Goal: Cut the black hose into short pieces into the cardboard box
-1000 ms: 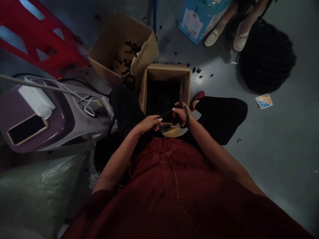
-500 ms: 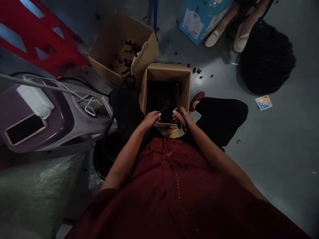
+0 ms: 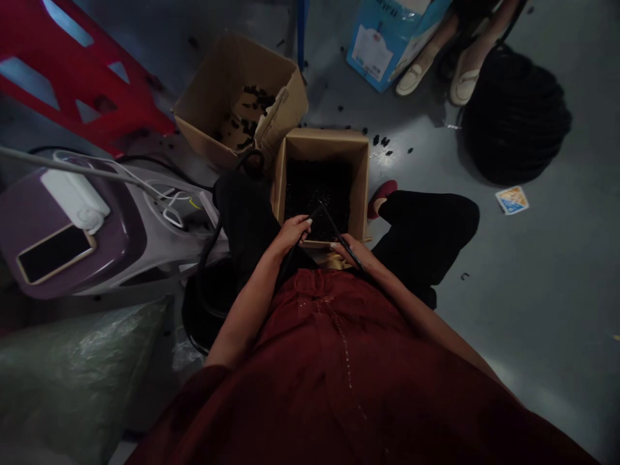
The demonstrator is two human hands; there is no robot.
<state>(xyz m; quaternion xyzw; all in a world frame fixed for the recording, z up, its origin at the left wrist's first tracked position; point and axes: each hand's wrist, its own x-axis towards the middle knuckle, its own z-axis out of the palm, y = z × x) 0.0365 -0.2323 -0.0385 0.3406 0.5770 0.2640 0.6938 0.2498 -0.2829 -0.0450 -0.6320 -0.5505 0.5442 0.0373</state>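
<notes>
My left hand pinches a black cord or strip, whose short free end sticks out toward the upper right. In my right hand is a dark pair of scissors, its blades angled up and left. The blade tips meet the end of the strip, or lie very close to it. Below both hands stands an open cardboard box between my knees, with many small black pieces inside. How far the blades are apart is too dark to tell.
A second cardboard box holds scattered black pieces. At left, a purple and grey stool carries a phone and a white power strip. A coiled black bundle lies right, near another person's shoes and a blue box.
The scissors have swung from pointing nearly straight up to pointing up and left, with their tips now at the strip's end. My left hand has stayed almost in place.
</notes>
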